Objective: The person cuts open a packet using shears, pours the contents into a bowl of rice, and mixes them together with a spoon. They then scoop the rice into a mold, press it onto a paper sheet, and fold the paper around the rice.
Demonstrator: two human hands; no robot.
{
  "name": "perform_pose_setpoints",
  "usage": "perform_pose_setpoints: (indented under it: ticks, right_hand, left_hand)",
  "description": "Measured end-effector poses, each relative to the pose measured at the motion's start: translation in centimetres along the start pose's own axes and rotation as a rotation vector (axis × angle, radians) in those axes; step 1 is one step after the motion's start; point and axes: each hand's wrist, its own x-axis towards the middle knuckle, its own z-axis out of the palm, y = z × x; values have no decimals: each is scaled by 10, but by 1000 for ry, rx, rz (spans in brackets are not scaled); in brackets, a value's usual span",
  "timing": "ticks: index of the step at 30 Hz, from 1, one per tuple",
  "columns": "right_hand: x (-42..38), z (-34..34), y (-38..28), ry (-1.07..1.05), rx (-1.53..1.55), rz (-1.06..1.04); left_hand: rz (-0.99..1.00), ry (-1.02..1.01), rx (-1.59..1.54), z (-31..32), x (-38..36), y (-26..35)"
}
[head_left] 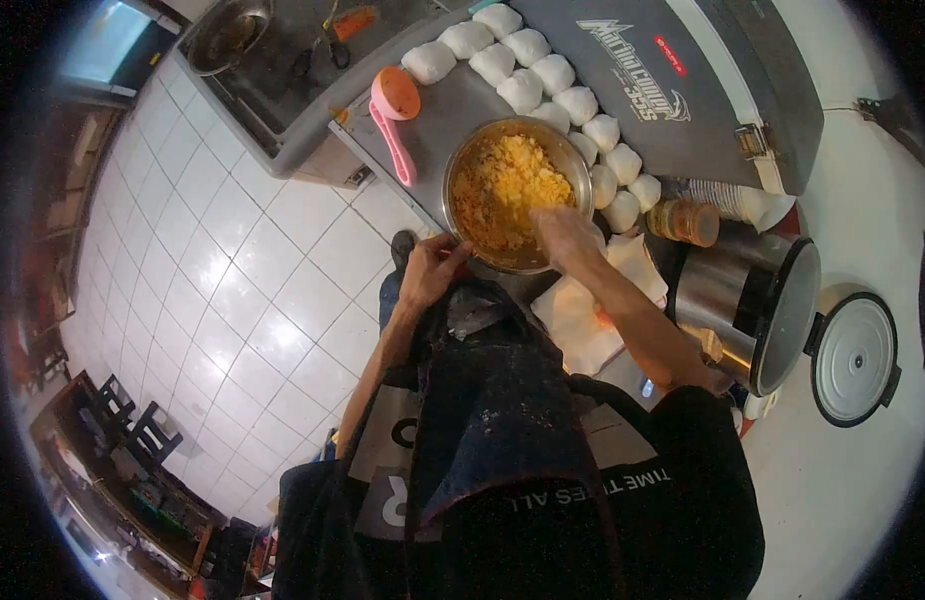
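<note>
From my remote seat, the relation I read first is this: the round metal bowl (446, 196) lies straight ahead of the torso, just beyond the two hands. The left hand (429, 268) is at its near left rim, while the right hand (565, 238) reaches in over the near right side, above or in the yellow mixture (522, 172). Being round, the bowl gives me no long axis; the right hand is the nearer to the mixture. The pink-handled scoop (396, 98) does have one (its handle slants back toward the body), and it lies left of the bowl on the worktop (437, 97). White rounded lumps (522, 90) line the far and right sides.

What I can't make out is the grip. The right hand is motion-blurred and its fingertips are lost against the food, so I can't tell whether they are closed on anything. The left hand's fingers are bent by the rim, but I can't tell whether they pinch it. A small red patch (464, 270) beside them is too indistinct to name, and the white sheets (582, 322) are partly hidden under the right forearm.
</note>
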Motion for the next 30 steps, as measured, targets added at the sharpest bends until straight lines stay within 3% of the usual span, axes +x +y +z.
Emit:
perform_pose_setpoints:
  ticks: [1, 3, 4, 6, 11, 14, 16, 17, 21, 23, 26, 30]
  right_hand:
    - [1, 3, 4, -8, 2, 8]
    - [10, 3, 5, -368, 282, 199]
    - [4, 7, 3, -368, 281, 196]
    - [-13, 5, -7, -98, -36, -121]
    - [3, -15, 5, -168, -46, 7]
    - [-7, -73, 1, -22, 101, -38]
    - [-5, -103, -4, -71, -89, 198]
    - [2, -89, 12, 36, -29, 271]
    - [46, -44, 34, 178, -162, 195]
    - [54, -31, 9, 336, -61, -19]
    - [15, -53, -44, 157, -89, 7]
    - [-1, -65, -29, 41, -112, -67]
  left_hand:
    - [-51, -4, -64, 3, -4, 2]
    - [-18, -4, -6, 2, -1, -1]
    - [11, 6, 50, 1, -1, -2]
    - [-6, 1, 44, -1, -2, 4]
    - [49, 10, 111, 0, -9, 8]
    - [25, -16, 17, 3, -4, 0]
    - [4, -30, -14, 3, -5, 2]
    - [6, -28, -12, 2, -4, 0]
    - [5, -23, 24, 2, -4, 7]
    - [-3, -18, 72, 0, -6, 14]
    - [20, -18, 44, 1, -6, 13]
    - [21, -18, 30, 0, -4, 10]
